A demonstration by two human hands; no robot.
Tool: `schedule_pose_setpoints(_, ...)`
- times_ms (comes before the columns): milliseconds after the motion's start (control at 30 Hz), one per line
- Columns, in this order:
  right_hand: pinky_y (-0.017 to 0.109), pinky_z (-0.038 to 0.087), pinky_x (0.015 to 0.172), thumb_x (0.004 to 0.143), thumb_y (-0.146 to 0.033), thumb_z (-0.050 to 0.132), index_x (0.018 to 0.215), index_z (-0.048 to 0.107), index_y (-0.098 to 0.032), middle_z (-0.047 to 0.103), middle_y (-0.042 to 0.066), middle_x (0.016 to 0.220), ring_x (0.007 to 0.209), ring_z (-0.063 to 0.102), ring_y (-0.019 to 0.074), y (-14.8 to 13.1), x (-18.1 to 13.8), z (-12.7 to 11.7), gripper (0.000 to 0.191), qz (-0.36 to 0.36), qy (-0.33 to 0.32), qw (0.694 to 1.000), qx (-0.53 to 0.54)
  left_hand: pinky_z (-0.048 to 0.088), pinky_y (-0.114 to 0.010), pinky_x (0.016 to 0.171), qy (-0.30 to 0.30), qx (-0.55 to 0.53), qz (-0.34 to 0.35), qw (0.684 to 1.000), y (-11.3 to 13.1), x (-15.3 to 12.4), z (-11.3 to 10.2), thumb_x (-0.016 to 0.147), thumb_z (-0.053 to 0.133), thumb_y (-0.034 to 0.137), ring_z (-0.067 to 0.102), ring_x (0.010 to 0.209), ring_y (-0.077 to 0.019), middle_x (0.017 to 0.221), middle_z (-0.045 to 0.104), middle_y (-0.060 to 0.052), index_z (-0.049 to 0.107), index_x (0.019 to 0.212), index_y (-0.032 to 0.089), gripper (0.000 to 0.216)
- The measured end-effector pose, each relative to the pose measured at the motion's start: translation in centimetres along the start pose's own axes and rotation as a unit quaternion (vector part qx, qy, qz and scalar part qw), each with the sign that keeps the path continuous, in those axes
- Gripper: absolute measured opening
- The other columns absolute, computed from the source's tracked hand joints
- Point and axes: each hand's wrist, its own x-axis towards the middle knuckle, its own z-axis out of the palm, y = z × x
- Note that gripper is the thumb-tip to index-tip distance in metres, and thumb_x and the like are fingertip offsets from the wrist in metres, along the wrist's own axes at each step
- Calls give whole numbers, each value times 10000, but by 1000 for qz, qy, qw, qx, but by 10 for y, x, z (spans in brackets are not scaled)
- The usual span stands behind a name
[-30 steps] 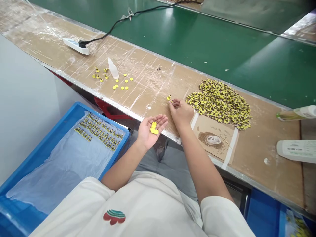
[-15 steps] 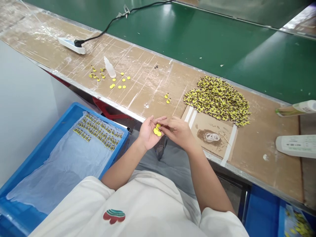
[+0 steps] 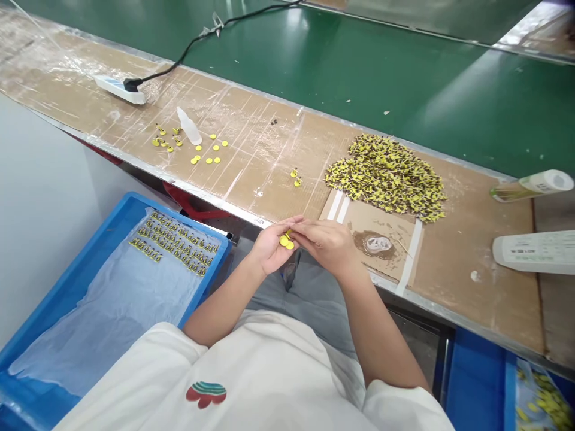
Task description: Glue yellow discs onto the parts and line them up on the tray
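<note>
Right fingers (image 3: 309,230) over left palm (image 3: 269,250)

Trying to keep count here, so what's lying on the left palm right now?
Yellow discs lie on the left hand. The right hand covers part of it, so whatever is beneath its fingers can't be seen, leaving the full count unclear.

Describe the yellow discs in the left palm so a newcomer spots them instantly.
Start at the long cardboard-covered bench. Near its front edge, the left hand meets the right hand. The yellow discs sit in the left hand's palm, whereas the loose discs beside the small white bottle lie on the bench.
</note>
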Motion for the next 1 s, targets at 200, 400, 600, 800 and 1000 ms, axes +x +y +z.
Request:
schedule_pose_setpoints(200, 299, 523, 819, 905, -240, 588, 1024, 708, -276, 752, 18, 954, 888, 706, 180, -5, -5, -1, 173, 3, 13, 1000, -22, 519, -225, 799, 23, 13, 10, 1000, -6, 1, 2, 873, 479, 80, 679, 887, -146, 1000, 704, -150, 658, 1005, 64, 222)
schedule_pose_setpoints(400, 272, 553, 724, 890, -272, 617, 1100, 683, -285, 752, 15, 945, 786, 714, 170, -14, -5, -5, 221, 59, 85, 995, -2, 473, -292, 976, 26, 7, 36, 999, -8, -6, 15, 867, 480, 82, 655, 1054, -189, 1089, 694, -165, 653, 1068, 57, 266)
schedule_pose_setpoints(600, 278, 572, 749, 868, -263, 653, 1145, 672, -295, 747, 5, 988, 826, 725, 178, -14, -10, -7, 280, 55, 134, 989, -9, 455, -314, 1013, -3, 3, 28, 1000, -8, -11, 21, 870, 453, 97, 619, 1144, -211, 1184, 664, -177, 651, 1090, 62, 298)
schedule_pose_setpoints(800, 264, 581, 704, 837, -303, 692, 1008, 736, -294, 756, 9, 863, 740, 731, 187, -13, -15, -4, 177, 103, 151, 983, 10, 439, -312, 1046, -12, 13, 39, 999, -12, -10, 20, 846, 516, 75, 574, 1223, -214, 1275, 624, -169, 635, 1124, 96, 303)
schedule_pose_setpoints(1000, 316, 591, 739, 812, -284, 710, 977, 729, -294, 757, 11, 856, 783, 726, 196, -18, -15, -7, 167, 127, 158, 977, 67, 465, -302, 1006, -25, 1, 44, 999, -14, -14, 23, 873, 509, 99, 598, 1184, -200, 1285, 618, -160, 615, 1147, 113, 294)
